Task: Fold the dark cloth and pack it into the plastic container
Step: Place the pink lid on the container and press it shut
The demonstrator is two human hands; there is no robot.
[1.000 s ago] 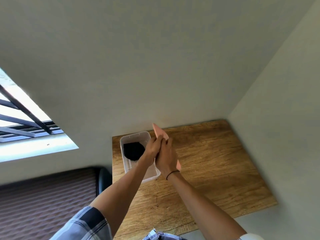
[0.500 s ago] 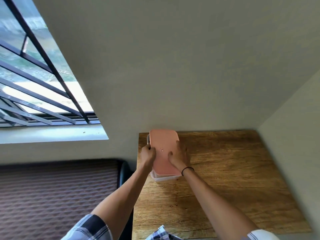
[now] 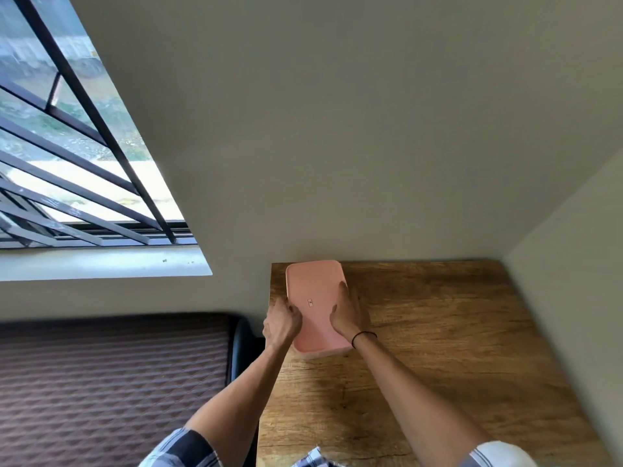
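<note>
At the table's (image 3: 438, 348) far left corner the box (image 3: 323, 354) sits capped by its pink lid (image 3: 315, 291), both the left hand (image 3: 281, 323) and the right hand (image 3: 349, 313) pressing flat on it, the cloth hidden, presumably packed inside, leaving only the final seal.

The lid (image 3: 315, 291) is soft pink with one tiny pale mark in the middle. The tabletop (image 3: 455, 332) is brown wood with darker wavy grain lines. The wall (image 3: 337, 129) is plain grey-beige. The window bars (image 3: 101, 129) are black. The mat (image 3: 111, 392) is dark brown with a bumpy diamond pattern. The sleeve (image 3: 182, 449) is checked in grey, white and black. The wristband (image 3: 363, 336) is black.
</note>
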